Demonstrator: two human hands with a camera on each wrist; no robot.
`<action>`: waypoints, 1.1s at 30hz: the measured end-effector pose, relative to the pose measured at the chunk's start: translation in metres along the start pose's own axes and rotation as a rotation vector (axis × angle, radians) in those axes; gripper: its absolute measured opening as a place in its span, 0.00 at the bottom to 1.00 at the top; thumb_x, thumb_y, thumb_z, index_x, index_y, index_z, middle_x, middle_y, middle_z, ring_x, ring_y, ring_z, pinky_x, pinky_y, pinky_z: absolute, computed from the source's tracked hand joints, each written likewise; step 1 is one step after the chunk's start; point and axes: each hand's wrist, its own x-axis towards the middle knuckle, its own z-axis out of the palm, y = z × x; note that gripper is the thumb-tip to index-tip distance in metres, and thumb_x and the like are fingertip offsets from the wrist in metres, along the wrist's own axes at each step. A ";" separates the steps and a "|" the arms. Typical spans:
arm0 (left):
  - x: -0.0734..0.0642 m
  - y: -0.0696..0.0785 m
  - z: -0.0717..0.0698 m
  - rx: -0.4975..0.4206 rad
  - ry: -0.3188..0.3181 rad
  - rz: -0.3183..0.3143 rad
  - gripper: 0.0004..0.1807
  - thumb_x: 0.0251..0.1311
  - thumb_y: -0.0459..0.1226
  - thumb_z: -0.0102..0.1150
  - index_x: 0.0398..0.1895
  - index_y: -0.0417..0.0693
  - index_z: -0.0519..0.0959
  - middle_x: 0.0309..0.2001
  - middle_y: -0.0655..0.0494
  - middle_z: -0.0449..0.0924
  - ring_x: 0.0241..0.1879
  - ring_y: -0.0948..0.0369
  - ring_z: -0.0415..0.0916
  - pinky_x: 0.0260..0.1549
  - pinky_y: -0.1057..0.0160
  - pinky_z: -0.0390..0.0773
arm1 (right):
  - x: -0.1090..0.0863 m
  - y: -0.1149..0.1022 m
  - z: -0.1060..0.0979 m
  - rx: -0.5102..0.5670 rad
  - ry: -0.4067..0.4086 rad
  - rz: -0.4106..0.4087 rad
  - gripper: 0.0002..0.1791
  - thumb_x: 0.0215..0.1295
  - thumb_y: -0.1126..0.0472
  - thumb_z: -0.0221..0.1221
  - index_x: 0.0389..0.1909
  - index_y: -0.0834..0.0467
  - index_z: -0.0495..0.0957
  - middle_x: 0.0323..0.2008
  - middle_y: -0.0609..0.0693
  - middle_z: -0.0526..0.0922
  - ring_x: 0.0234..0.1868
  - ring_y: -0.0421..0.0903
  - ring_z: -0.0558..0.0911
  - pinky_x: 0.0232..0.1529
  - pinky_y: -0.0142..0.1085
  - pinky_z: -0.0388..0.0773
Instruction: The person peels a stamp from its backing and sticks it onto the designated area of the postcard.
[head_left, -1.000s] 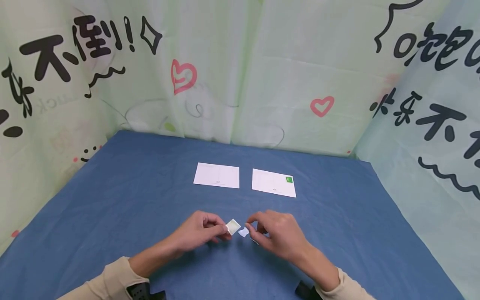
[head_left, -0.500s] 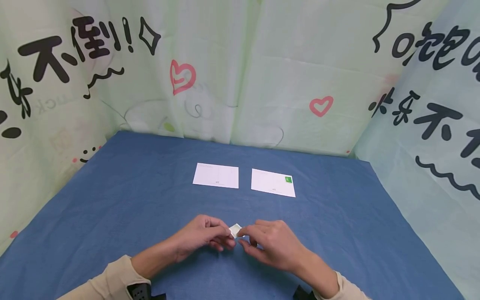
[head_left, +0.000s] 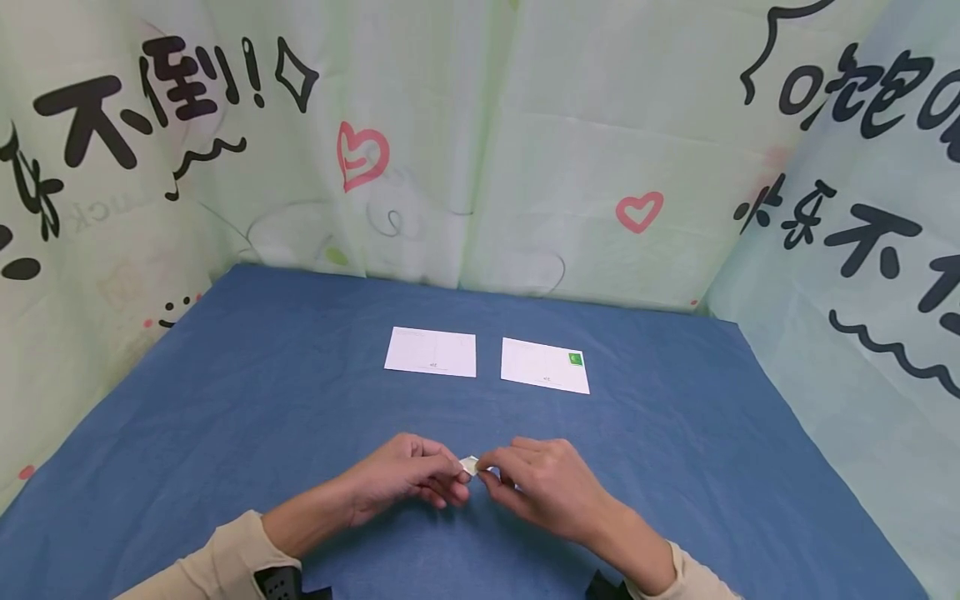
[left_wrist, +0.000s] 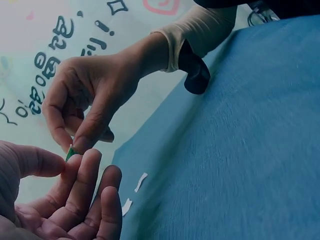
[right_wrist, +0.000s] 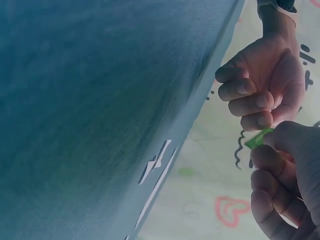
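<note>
A small stamp (head_left: 469,465) is held between my two hands above the blue cloth. Its pale back faces up in the head view; both wrist views show its green side. My left hand (head_left: 420,473) pinches one edge between thumb and forefinger, the other fingers loosely curled. From the opposite side, my right hand (head_left: 543,482) pinches the stamp with thumb and forefinger, hiding part of it. Farther back on the cloth lie two white postcards, a left card (head_left: 431,352) without a stamp and a right card (head_left: 540,367) bearing a green stamp (head_left: 575,359) in its upper right corner.
Small white paper scraps (left_wrist: 141,182) lie on the blue cloth (left_wrist: 240,125) in the wrist views; the hands cover that area in the head view. A pale printed curtain (head_left: 480,150) encloses the table at the back and sides.
My right hand has moved left and its fingertips have taken hold of the stamp. Less of the stamp shows, and the white scrap seen between the hands is now hidden. The postcards stay put.
</note>
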 end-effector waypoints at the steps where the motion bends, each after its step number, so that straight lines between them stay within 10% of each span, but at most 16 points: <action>1: 0.000 0.000 0.000 0.017 0.004 0.005 0.17 0.67 0.38 0.59 0.42 0.29 0.84 0.33 0.52 0.89 0.36 0.62 0.85 0.38 0.64 0.82 | 0.000 0.000 0.000 0.000 -0.004 0.010 0.12 0.50 0.69 0.72 0.34 0.52 0.83 0.21 0.39 0.79 0.21 0.31 0.75 0.24 0.17 0.66; 11: 0.002 0.003 -0.012 0.310 0.097 0.145 0.15 0.71 0.40 0.60 0.39 0.35 0.86 0.33 0.49 0.89 0.36 0.58 0.85 0.37 0.62 0.81 | 0.001 0.013 0.005 0.052 0.006 0.104 0.11 0.54 0.68 0.71 0.35 0.51 0.82 0.19 0.38 0.76 0.20 0.30 0.71 0.23 0.19 0.66; 22: 0.006 0.002 -0.035 0.752 0.316 0.344 0.08 0.69 0.37 0.62 0.37 0.43 0.86 0.32 0.61 0.84 0.32 0.65 0.77 0.36 0.64 0.78 | 0.001 0.028 0.013 0.325 -0.063 0.473 0.03 0.65 0.66 0.67 0.33 0.54 0.84 0.17 0.36 0.75 0.16 0.26 0.68 0.18 0.26 0.69; 33: 0.012 0.004 -0.055 0.959 0.499 0.358 0.05 0.68 0.37 0.63 0.40 0.45 0.85 0.39 0.54 0.87 0.43 0.54 0.85 0.47 0.50 0.82 | 0.009 0.050 0.025 0.552 -0.071 0.775 0.05 0.68 0.62 0.66 0.34 0.59 0.85 0.16 0.45 0.80 0.16 0.37 0.73 0.19 0.29 0.63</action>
